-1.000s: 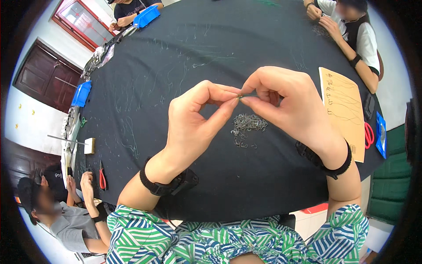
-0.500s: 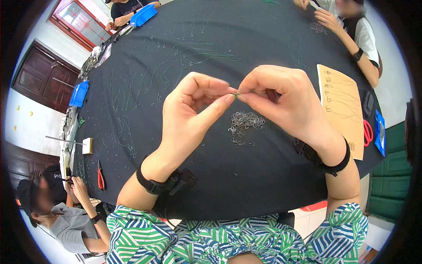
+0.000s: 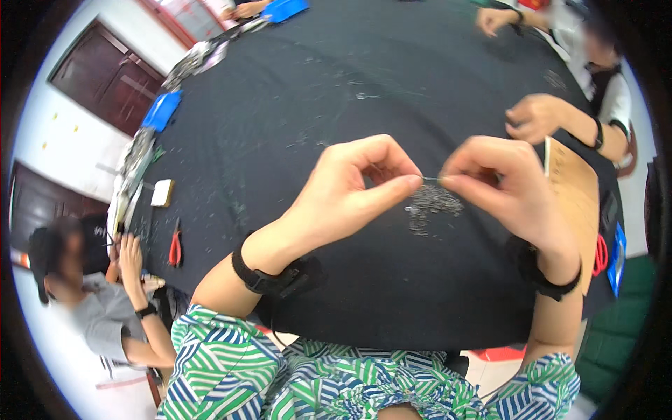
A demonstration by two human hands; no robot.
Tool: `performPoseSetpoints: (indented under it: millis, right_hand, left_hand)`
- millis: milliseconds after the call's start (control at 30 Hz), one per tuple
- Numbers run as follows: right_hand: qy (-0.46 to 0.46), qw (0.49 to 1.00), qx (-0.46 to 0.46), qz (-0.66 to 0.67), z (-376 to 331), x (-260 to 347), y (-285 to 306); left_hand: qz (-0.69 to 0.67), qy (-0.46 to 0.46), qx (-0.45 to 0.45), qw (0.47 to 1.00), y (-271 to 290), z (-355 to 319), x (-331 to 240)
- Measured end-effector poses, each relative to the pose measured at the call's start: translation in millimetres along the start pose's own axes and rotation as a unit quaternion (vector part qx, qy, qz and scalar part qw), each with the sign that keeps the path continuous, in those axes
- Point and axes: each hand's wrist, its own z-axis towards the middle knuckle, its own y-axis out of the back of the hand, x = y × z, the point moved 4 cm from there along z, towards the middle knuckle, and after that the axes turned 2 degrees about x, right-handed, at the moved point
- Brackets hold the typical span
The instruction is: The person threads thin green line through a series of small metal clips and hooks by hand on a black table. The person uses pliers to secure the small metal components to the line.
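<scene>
My left hand (image 3: 350,192) and my right hand (image 3: 511,182) are raised above the black-covered table, thumbs and forefingers pinched toward each other. A short, taut piece of thin green line (image 3: 430,179) spans the small gap between the fingertips, so each hand grips it. The rest of the line, and anything small on it, is too blurred to make out. Just beyond and beneath the fingers lies a heap of small dark metal fish hooks (image 3: 437,201) on the cloth. Both wrists wear black straps.
Red-handled pliers (image 3: 176,246) and a pale block (image 3: 162,192) lie left. A blue tray (image 3: 162,110) sits at the far-left edge. At right are a cardboard sheet (image 3: 577,203), red-handled scissors (image 3: 600,255) and a blue packet (image 3: 617,260). Co-workers sit around; one's hand (image 3: 535,115) reaches near the cardboard.
My fingertips have drawn apart, and the green line now stretches between them. The whole view has shifted. At right, the co-worker's hands have separated, one coming closer to the cardboard.
</scene>
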Motion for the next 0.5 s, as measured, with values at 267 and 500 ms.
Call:
performPoseSetpoints:
  millis: [267, 500]
  right_hand:
    - [0.007, 1.000, 0.026, 0.010, 0, -5, 13]
    - [-0.053, 0.990, 0.127, 0.010, 1, -7, -11]
  left_hand:
    - [0.156, 0.078, -0.066, 0.982, 53, -92, -22]
    - [0.250, 0.169, -0.184, 0.935, 153, -126, -15]
